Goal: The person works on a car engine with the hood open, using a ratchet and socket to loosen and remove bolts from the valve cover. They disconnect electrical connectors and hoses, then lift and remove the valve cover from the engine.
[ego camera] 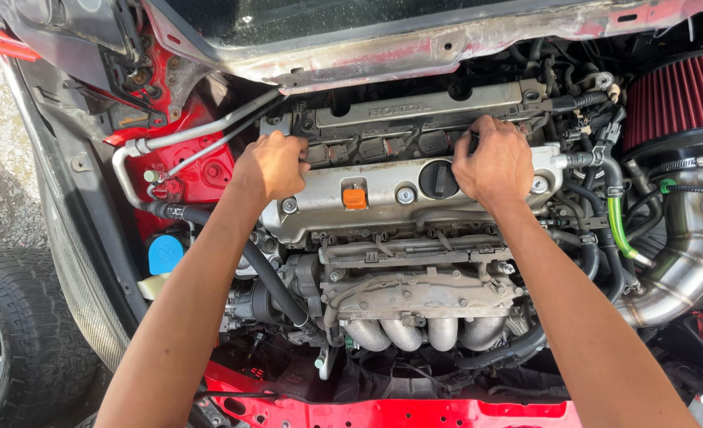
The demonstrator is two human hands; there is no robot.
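I look down into a red car's engine bay. My left hand point(270, 165) rests on the left end of the grey metal valve cover point(383, 208), fingers curled over its upper edge near the recessed coil channel. My right hand point(494, 162) lies on the cover's right part, fingers bent into the same channel beside the black oil filler cap point(438, 181). An orange dipstick handle point(354, 197) sits between my hands. What my fingertips grip is hidden.
A red cone air filter point(678, 95) and a steel intake pipe point(688, 254) stand at right. The exhaust manifold point(415, 329) lies below the cover. Also in view are a green hose point(617, 230), a blue reservoir cap point(165, 254) at left, and a tyre point(15, 333) at the lower left.
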